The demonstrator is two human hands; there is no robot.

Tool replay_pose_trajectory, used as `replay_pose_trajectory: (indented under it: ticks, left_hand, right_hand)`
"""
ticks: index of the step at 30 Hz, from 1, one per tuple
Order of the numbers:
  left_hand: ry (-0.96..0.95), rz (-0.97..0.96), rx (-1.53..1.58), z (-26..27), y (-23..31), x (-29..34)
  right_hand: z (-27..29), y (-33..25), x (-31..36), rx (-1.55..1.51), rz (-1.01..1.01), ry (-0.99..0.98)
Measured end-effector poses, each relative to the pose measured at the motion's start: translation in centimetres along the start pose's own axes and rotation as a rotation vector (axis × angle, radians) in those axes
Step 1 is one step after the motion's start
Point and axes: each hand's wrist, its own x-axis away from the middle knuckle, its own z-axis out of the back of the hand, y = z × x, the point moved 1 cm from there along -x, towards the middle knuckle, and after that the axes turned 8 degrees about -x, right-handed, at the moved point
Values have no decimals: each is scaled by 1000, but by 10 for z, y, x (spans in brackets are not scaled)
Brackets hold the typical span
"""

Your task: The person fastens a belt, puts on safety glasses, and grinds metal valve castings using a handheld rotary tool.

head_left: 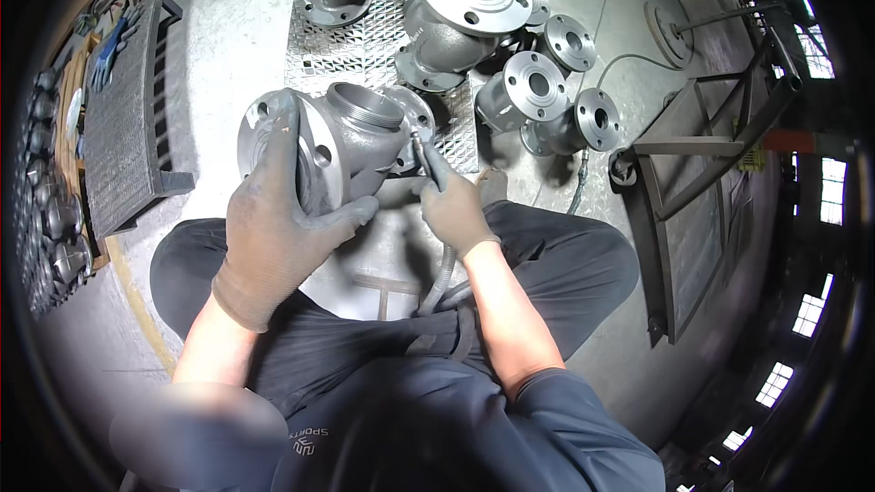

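In front of me lies a grey cast metal valve body [362,148] on its side, with a round flange at each end and a threaded round neck [366,105] facing up. My left hand [269,232], in a grey-brown work glove, grips its near left flange, fingers stretched over the flange face and thumb along the body. My right hand [456,210], gloved too, is closed on a slim pen-shaped air tool [420,155]. The tool's tip is by the right flange; whether it touches the metal cannot be made out. A ribbed hose [443,282] runs down from beneath this hand.
Several similar flanged bodies stand ahead, among them a large one [453,32] on a patterned metal plate [333,59]. At left is a dark metal table [137,114] with blue gloves [111,50]. A metal frame cart [688,210] stands at right. Hoses cross the floor.
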Motion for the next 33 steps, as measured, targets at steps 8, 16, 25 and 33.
replay_pose_trajectory:
  ticks: [8, 16, 25, 33]
  left_hand:
    - [-10, 46, 31, -3, -5, 1]
    - [12, 15, 16, -2, -3, 0]
    - [40, -37, 9, -3, -7, 0]
    - [-6, 29, -11, -1, -8, -3]
  right_hand:
    - [2, 0, 1, 72, 89, -12]
    - [8, 8, 6, 26, 37, 46]
    - [56, -26, -6, 209, 22, -219]
    - [93, -18, -30, 364, 163, -404]
